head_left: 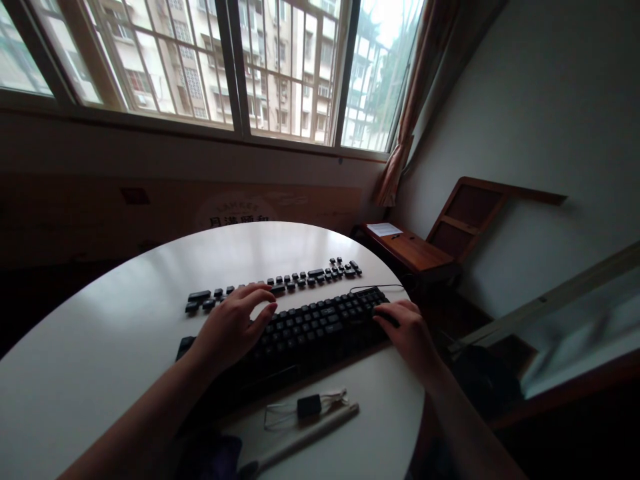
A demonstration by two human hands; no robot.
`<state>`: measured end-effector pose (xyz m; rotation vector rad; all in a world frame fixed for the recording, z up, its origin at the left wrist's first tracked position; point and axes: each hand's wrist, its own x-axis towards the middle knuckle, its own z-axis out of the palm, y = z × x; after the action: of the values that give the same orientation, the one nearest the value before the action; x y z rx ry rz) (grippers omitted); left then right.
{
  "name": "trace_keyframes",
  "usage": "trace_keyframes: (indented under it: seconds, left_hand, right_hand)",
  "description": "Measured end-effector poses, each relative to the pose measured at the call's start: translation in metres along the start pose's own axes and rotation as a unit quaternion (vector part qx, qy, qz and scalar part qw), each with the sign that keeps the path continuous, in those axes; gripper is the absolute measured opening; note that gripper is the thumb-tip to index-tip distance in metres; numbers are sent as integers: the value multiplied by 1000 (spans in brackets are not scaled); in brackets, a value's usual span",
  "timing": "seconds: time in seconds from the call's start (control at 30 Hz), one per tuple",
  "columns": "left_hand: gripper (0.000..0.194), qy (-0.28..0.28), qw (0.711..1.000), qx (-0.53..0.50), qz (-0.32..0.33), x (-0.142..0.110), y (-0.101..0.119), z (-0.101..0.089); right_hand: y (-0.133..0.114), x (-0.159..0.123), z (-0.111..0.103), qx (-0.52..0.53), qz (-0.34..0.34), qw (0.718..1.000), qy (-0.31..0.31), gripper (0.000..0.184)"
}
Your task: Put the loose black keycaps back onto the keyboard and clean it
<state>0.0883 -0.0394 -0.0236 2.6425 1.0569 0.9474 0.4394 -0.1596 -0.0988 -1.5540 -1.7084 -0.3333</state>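
Note:
A black keyboard point(310, 327) lies at a slant across the white round table point(125, 293). Behind it, loose black keycaps point(316, 273) stand in uneven rows. My left hand point(240, 317) reaches over the keyboard's left part, thumb and fingers apart, with fingertips close to the keycap rows; I see nothing between them. At the keyboard's right end, my right hand point(405, 327) has its fingers curled round the edge. Nearer me lie a wire keycap puller with a black middle point(309, 405) and a pale, slim stick-like tool point(315, 430).
A thin cable point(377, 287) runs from the keyboard's back toward the table's right edge. Beyond stands a wooden chair-like bench point(425, 250) with papers point(385, 229) on it. A barred window point(285, 73) and a curtain point(400, 153) are behind the table.

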Motion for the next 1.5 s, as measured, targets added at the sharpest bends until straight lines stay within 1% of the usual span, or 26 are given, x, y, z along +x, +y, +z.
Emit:
trace_keyframes:
  seconds: [0.17, 0.43, 0.53, 0.7, 0.83, 1.0, 1.17, 1.37, 1.5]
  left_hand:
    - [40, 5, 1000, -9, -10, 0, -1, -2]
    - [42, 12, 999, -13, -32, 0, -6, -1]
    - [40, 13, 999, -17, -30, 0, -9, 2]
    - [39, 14, 999, -30, -36, -1, -14, 4]
    - [40, 16, 999, -32, -35, 0, -12, 3]
    - [40, 21, 998, -37, -39, 0, -7, 1]
    - [39, 13, 998, -50, -41, 0, -7, 1]
    - [38, 2, 998, -58, -29, -1, -7, 0]
    - [39, 2, 997, -65, -27, -1, -8, 1]
  right_hand:
    - [-3, 3, -2, -13, -25, 999, -31, 16]
    - [-4, 4, -3, 16, -33, 998, -52, 20]
    - [-4, 5, -2, 13, -33, 998, -48, 21]
    - [-2, 4, -1, -2, -29, 999, -41, 16]
    - [-2, 4, 1, 5, -22, 999, -33, 16]
    - [-7, 6, 0, 25, -6, 999, -40, 16]
    - [-7, 7, -1, 48, 5, 998, -42, 16]
    - [-5, 7, 0, 50, 1, 998, -38, 16]
    - [-5, 7, 1, 42, 10, 998, -45, 17]
